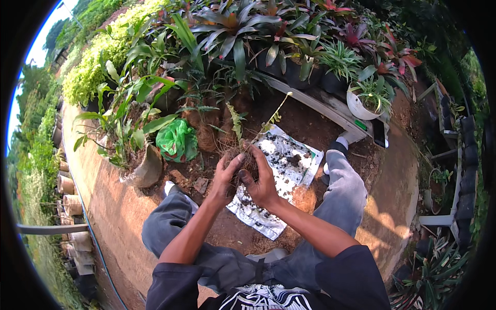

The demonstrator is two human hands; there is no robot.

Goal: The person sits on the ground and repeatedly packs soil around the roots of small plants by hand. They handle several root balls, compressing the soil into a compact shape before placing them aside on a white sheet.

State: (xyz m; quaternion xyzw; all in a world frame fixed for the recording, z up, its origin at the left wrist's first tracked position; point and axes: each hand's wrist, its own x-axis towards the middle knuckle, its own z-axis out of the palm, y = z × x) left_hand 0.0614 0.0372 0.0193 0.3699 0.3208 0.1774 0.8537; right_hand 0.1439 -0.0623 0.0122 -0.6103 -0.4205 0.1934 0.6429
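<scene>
Both hands are cupped around the brown fibrous root ball of a small plant (235, 123). My left hand (228, 176) grips it from the left, thumb along the top. On the other side, my right hand (261, 178) presses against the roots, its thumb dark with soil. Thin stems rise from the root ball; one is long, bare in part, and leans right. Below the hands a white plastic sheet (277, 197) lies on the ground, strewn with dark soil. A clump of orange-brown fibre (304, 199) rests at its right edge.
A knotted green plastic bag (177, 140) stands left of the hands. Beyond are potted bromeliads (232, 29). A wooden beam (310, 99) runs to the right, with a phone (379, 133), a green object (360, 124) and a white pot (360, 106) near its end. A tilted pot (145, 168) sits left.
</scene>
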